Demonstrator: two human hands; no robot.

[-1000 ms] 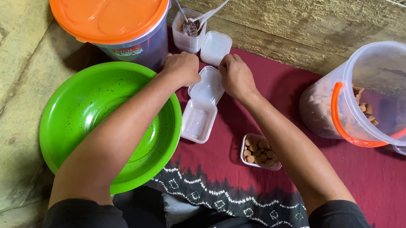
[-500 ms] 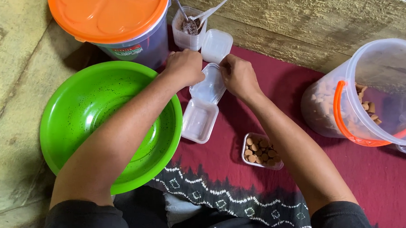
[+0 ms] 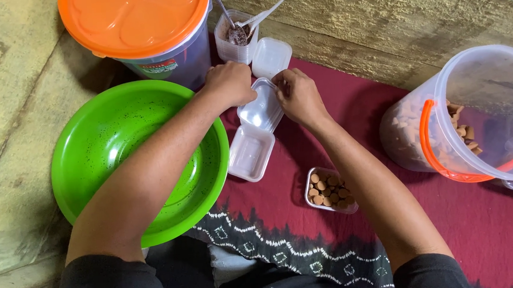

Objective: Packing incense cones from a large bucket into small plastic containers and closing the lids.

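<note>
Both hands grip a small clear plastic container (image 3: 260,109) lying on the red cloth (image 3: 355,114). My left hand (image 3: 229,83) holds its left top corner; my right hand (image 3: 298,96) pinches its right edge. Just below it lies a second clear container (image 3: 250,153), open and empty, touching the green bowl's rim. A clear lid (image 3: 271,57) rests above my hands. To the lower right a small clear container of round brown pieces (image 3: 329,190) sits by my right forearm.
A big green bowl (image 3: 108,141) sits at left. Behind it stands a bucket with an orange lid (image 3: 136,21). A clear cup with spoons and dark powder (image 3: 237,35) is beside it. At right, a clear bucket with an orange handle (image 3: 474,119) holds brown pieces. A wooden wall runs behind.
My hands shifted slightly on the clear container, the right hand's fingers now pinching its right edge. Nothing else moved.
</note>
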